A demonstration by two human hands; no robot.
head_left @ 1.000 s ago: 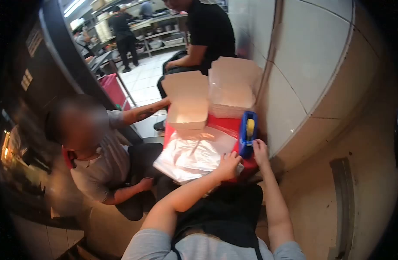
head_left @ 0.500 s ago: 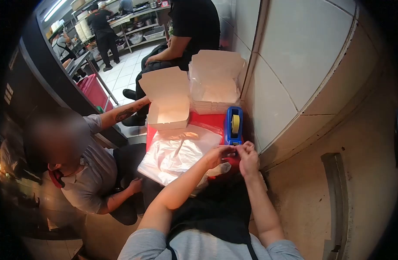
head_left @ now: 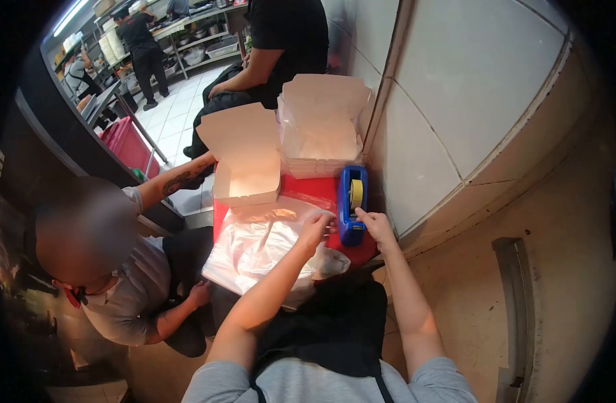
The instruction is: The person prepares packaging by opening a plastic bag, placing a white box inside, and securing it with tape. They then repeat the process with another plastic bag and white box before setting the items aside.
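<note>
With 12 o'clock pointing straight away from the wearer, the long blue plastic tape dispenser (head_left: pixel 346 209) with its yellow roll stands on the red flat surface (head_left: pixel 310 187) between the two hands, its long axis running close to 12–6 and its near end pointing back at the wearer. The right hand (head_left: pixel 377 226) is the nearer: the dispenser's middle lies at about 10 o'clock from it, and its thumb and forefinger are drawn close together at the dispenser's near right side, apparently touching it; whether a strip of tape is pinched there I cannot tell. The left hand (head_left: pixel 315 230) hangs just beside the dispenser, which lies at about 2 o'clock from it. Its fingers are loosely curled and apart from the blue body, though I cannot tell if they hold anything thin. The shiny white plastic bags (head_left: pixel 251 242) lie flat at 8 to 9 o'clock from that hand. The open pale cardboard box (head_left: pixel 251 181) is at 10 o'clock from it, with a co-worker's tattooed arm (head_left: pixel 177 183) reaching to its far left side, and the stacked pale boxes in clear plastic (head_left: pixel 321 148) stand at 12.
</note>
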